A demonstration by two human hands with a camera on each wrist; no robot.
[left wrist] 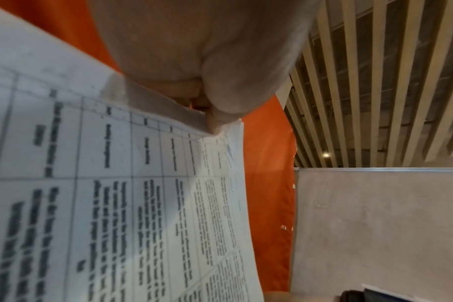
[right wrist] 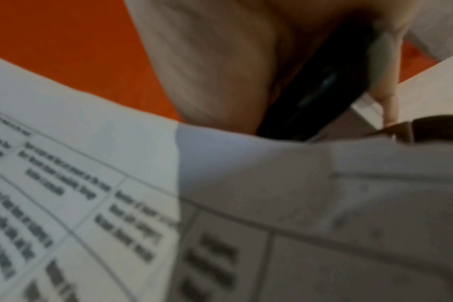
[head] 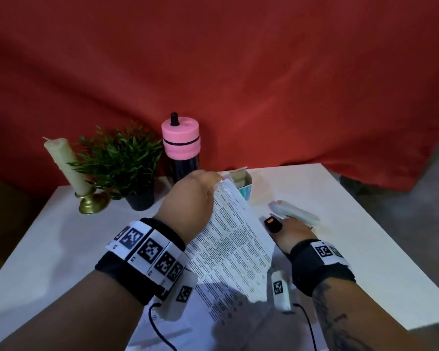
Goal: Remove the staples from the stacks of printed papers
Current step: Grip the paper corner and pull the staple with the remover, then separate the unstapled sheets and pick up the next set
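Note:
A stapled stack of printed papers (head: 236,241) with tables of text stands tilted up off the white table (head: 365,224). My left hand (head: 213,181) pinches its top corner; in the left wrist view the thumb (left wrist: 220,114) presses on the sheets (left wrist: 117,183). My right hand (head: 289,224) is by the stack's right edge and grips a black staple remover (head: 273,224), seen dark in the palm (right wrist: 316,87) just above the paper (right wrist: 91,183). The staple itself is not visible.
A white stapler (head: 293,211) lies just beyond the right hand. A small open box (head: 241,183), a pink-lidded black bottle (head: 181,148), a potted plant (head: 119,158) and a candle (head: 61,168) stand along the back. More sheets (head: 213,325) lie near me. A red cloth hangs behind.

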